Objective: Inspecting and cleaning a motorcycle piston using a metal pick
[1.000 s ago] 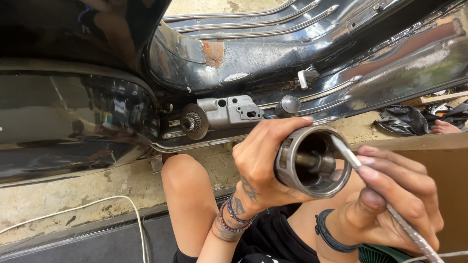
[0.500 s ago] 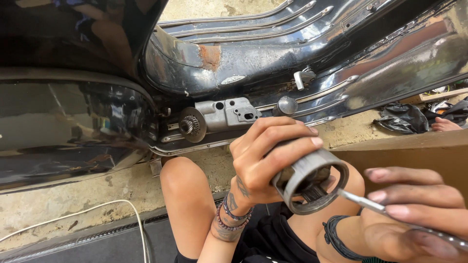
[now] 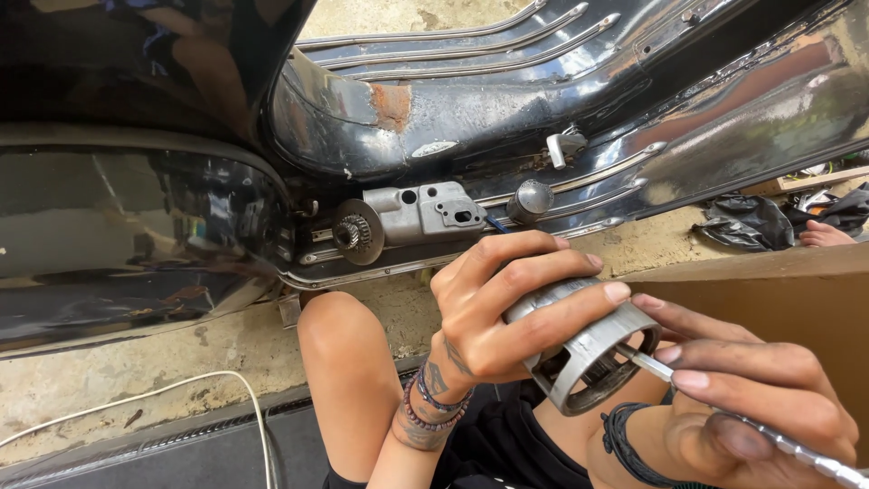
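Head view, the only view. Item: one metal cylinder point(image 3: 588, 349), grey, hollow, open end turned down and to the right, held low and right of centre above the person's lap. Left hand point(image 3: 507, 308): clenched around the cylinder from above, four fingers across its outer wall, thumb hidden behind it. Right hand point(image 3: 751, 398): pinching one thin metal tool point(image 3: 724, 412), its tip resting at the cylinder's open rim; the tool's far end is cut off at the lower right corner. Change since half a second ago: the cylinder has tipped so that less of its bore faces the camera, the left hand's fingers lie flatter over it, and the right hand has come in closer from the right edge. Against the picture a second ago, the inside of the cylinder showed plainly then; it is mostly in shadow here, and its contents cannot be made out. Surroundings: one black scooter body point(image 3: 507, 100), glossy, with a rust patch, cut off at top and both sides; one grey metal bracket point(image 3: 421, 213) on its lower edge; one small toothed gear point(image 3: 353, 234) just left of the bracket; one round knob point(image 3: 529, 199) to its right. One bare knee point(image 3: 339, 335) below the bracket. One white cable point(image 3: 163, 403) on the ground at lower left. One brown cardboard box point(image 3: 769, 290), partly behind the right hand. Bracelets: several on the left wrist, one dark cord on the right.
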